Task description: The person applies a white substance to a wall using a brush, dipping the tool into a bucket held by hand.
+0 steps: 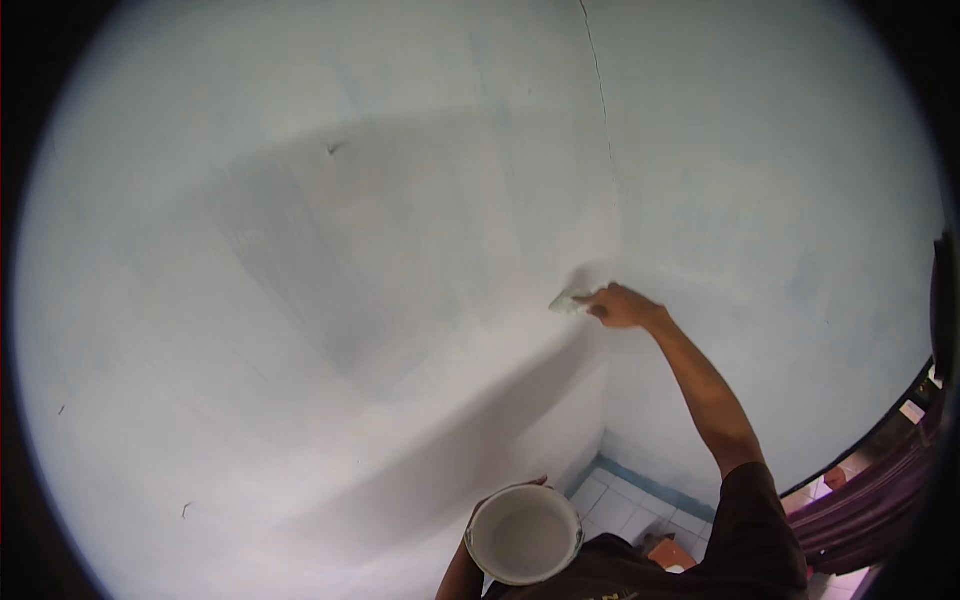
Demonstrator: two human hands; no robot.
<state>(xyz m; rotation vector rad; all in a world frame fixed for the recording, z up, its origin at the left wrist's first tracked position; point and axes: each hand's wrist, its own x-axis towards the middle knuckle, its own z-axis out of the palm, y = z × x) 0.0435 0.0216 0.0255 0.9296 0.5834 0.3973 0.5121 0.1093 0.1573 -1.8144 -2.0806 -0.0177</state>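
My right hand (626, 306) reaches out to the wall near the room's corner. It grips a pale, flat, wide-edged tool (568, 301), a brush or a scraper; blur hides which. The tool's edge is at the painted wall (420, 285), left of the corner, and I cannot tell whether it presses on it. Low in front of my body, my left hand (538, 481) supports a round white bucket (523, 536) from its far side. Only some fingertips show past the rim. Whitish material lies inside the bucket, and its wire handle hangs along the side.
A thin crack (598, 71) runs down near the corner. Nails (332, 150) stick out of the wall at several spots. Below are white floor tiles (628, 514) with a blue skirting border (660, 491). An orange object (671, 555) lies by me. A purple curtain (862, 525) hangs at right.
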